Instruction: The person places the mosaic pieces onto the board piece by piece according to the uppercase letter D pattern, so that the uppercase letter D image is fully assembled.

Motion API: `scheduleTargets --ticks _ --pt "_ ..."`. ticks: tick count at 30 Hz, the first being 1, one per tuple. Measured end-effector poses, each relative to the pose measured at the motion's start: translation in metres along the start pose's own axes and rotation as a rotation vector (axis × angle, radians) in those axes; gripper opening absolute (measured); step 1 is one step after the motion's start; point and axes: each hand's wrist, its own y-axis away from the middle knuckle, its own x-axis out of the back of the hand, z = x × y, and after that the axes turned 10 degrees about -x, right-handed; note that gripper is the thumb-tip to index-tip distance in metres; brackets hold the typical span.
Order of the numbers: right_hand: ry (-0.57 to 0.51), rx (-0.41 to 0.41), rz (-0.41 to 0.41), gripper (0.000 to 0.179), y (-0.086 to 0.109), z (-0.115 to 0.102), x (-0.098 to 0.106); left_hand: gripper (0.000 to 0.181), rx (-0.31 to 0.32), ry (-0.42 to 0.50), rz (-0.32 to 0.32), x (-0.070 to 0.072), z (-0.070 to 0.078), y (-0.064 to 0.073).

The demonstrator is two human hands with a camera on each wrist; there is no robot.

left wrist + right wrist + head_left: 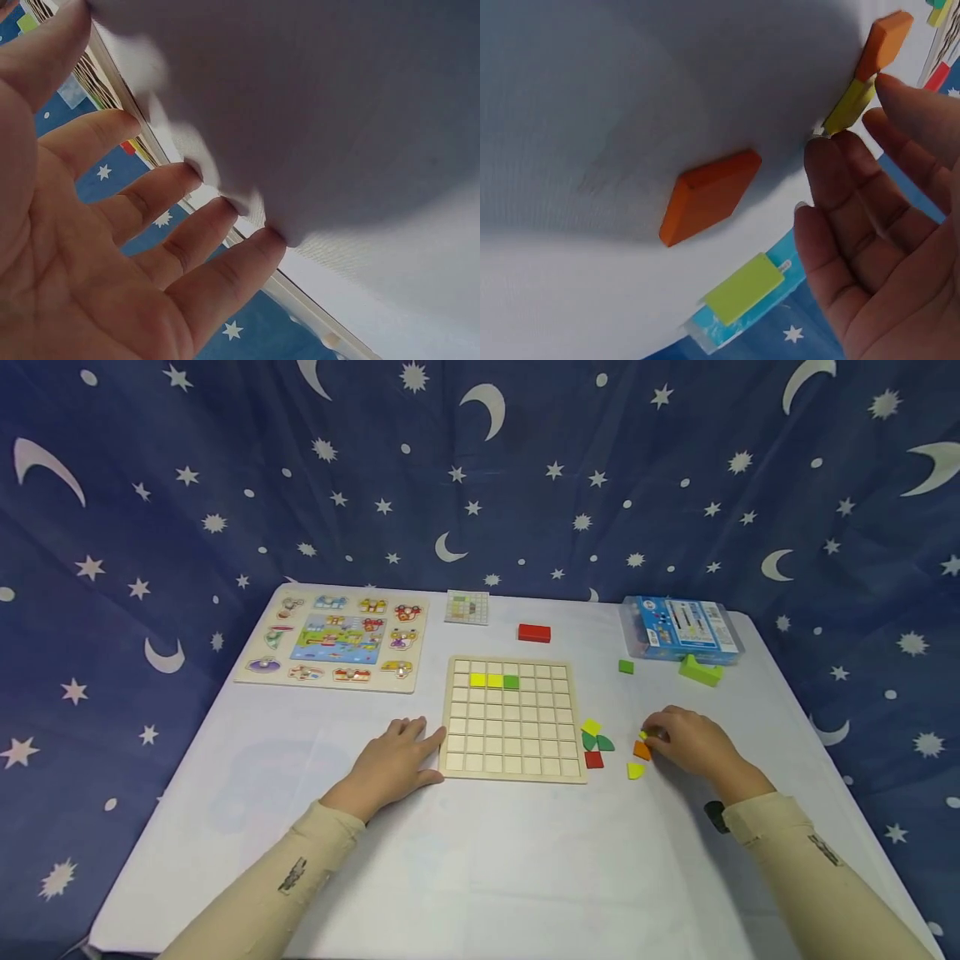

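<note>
My left hand [392, 762] rests on the white table with fingers spread, thumb and forefinger at the left edge of a wooden grid board [528, 737]. In the left wrist view, the left hand's fingertips [270, 238] touch the tablecloth. Two yellow squares and a green square [511, 682] sit in an upper row of the board. To the right, my right hand [693, 742] pinches a small yellow piece [849, 105] at its fingertips, close to the table. An orange piece [642, 750] lies beside these fingers; another orange piece [709, 196] shows only in the right wrist view.
Loose yellow, green and red pieces [594, 760] lie right of the board. Behind stand a pattern card [467, 608], a red block [534, 632], a plastic box [681, 628] and a green block [701, 671]. A picture puzzle [330, 680] lies at the back left.
</note>
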Motion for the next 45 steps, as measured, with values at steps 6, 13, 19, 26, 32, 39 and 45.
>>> scheduleTargets --ticks 6,13,19,26,32,39,45 --pt "0.012 -0.010 0.030 0.027 0.000 -0.007 -0.004 0.071 0.005 0.008 0.008 -0.001 -0.003 0.002" --pt "-0.006 0.025 0.087 0.026 0.002 -0.012 -0.009 0.070 0.012 0.023 0.004 -0.001 -0.003 0.006" --pt "-0.013 0.015 0.092 0.027 0.003 -0.012 -0.010 0.070 0.008 0.016 0.020 -0.001 -0.004 0.009" --pt "0.017 0.061 0.102 0.025 -0.002 -0.011 -0.011 0.071 0.026 0.028 0.014 -0.001 -0.005 0.012" --pt "0.030 0.093 0.121 0.025 -0.005 -0.016 -0.013 0.070 0.024 0.023 0.002 -0.005 -0.006 0.012" --pt "-0.011 0.176 0.157 0.025 -0.013 -0.055 -0.004 0.071 0.019 0.015 -0.015 -0.003 -0.007 0.007" --pt "-0.008 0.406 0.228 0.022 -0.028 -0.112 -0.006 0.072 0.014 0.026 -0.040 -0.001 -0.005 -0.002"
